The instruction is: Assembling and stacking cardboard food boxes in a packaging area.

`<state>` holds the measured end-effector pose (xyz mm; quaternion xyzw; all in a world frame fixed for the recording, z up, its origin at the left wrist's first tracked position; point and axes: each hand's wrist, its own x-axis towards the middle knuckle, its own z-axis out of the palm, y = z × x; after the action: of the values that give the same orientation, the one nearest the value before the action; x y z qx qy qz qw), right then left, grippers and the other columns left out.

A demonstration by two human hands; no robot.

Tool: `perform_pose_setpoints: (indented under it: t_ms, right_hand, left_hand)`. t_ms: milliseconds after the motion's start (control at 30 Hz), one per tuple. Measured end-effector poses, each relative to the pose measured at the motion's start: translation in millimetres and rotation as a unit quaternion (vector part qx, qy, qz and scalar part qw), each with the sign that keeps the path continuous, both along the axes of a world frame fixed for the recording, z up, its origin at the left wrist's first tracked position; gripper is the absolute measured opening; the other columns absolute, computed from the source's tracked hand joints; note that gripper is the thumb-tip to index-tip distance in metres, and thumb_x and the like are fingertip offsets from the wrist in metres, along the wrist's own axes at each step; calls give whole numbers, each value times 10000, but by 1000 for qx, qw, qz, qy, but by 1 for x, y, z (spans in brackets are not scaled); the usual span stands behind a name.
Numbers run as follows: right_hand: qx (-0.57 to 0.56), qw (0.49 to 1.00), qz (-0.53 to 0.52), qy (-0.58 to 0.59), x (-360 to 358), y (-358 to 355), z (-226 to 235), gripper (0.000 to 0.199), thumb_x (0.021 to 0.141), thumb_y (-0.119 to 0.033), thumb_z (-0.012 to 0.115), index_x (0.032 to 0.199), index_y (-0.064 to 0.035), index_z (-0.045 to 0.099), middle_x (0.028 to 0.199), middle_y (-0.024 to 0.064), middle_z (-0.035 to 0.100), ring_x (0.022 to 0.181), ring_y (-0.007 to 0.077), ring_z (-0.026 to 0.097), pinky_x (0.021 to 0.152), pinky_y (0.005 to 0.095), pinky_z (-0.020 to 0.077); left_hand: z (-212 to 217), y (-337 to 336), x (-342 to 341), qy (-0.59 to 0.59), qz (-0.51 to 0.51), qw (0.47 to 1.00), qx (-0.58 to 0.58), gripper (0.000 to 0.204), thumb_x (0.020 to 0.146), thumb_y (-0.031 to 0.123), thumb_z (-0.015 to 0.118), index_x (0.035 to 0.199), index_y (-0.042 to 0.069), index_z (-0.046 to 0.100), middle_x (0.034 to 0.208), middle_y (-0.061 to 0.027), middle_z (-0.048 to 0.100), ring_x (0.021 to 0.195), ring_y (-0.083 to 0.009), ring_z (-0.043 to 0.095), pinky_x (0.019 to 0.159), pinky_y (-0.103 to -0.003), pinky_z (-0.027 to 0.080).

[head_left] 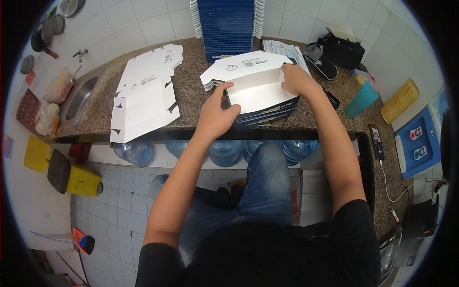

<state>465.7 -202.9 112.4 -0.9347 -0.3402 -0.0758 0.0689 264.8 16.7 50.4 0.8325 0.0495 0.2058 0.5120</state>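
Observation:
A cardboard box (260, 91), white inside and dark blue outside, stands open-topped at the counter's front edge, its white lid flap (248, 66) raised toward the far side. My left hand (217, 115) grips the box's left end, thumb and forefinger on either side of the corner. At the far right corner, my right hand (299, 81) holds the wall with its fingers curled inside. Another dark blue box front shows beneath this one. To the left lie flat white cardboard blanks (148, 91) with cut tabs, spread over the counter.
A tall stack of blue boxes (227, 26) stands at the back wall. Right of it are a black bag (340, 50), a teal cup (362, 100), a yellow pack (400, 100) and a phone (377, 142) on a cable. A sink (81, 98) lies left; water jugs (224, 153) stand below.

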Motion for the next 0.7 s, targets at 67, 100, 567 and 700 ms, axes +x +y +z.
perform_pose_setpoints:
  t_ms: [67, 100, 567, 700]
  right_hand:
    - [-9, 1000, -16, -1, -5, 1, -6, 316, 826, -52, 607, 1098, 97, 666, 1104, 336, 702, 1082, 469, 691, 966, 510, 553]
    - [-18, 999, -32, -1, -7, 1, -9, 322, 825, -67, 618, 1100, 94, 669, 1111, 337, 703, 1085, 467, 692, 972, 507, 553]
    - [-11, 998, -40, 56, -16, 1, -11, 511, 889, -318, 664, 1181, 101, 663, 1195, 322, 694, 1149, 451, 674, 1012, 492, 532]
    - [1, 997, -55, 52, -18, 2, -14, 537, 929, -403, 669, 1183, 70, 684, 1199, 291, 710, 1155, 431, 685, 1000, 503, 542]
  left_hand:
    - [-1, 1, 4, 2, 8, 999, 32, 645, 851, 190, 715, 1464, 167, 517, 1094, -157, 672, 892, -224, 697, 745, -351, 568]
    - [-1, 2, 6, 6, 16, 998, 65, 657, 854, 207, 733, 1475, 171, 522, 1092, -153, 676, 921, -223, 703, 744, -343, 570]
    - [3, 1, -2, -13, 18, 1000, 17, 726, 830, 367, 843, 1455, 87, 605, 1124, -162, 696, 821, -180, 712, 756, -311, 570]
    - [11, 21, -4, -57, 99, 990, 82, 638, 845, 410, 839, 1360, 76, 665, 981, -131, 721, 750, -144, 677, 708, -310, 551]
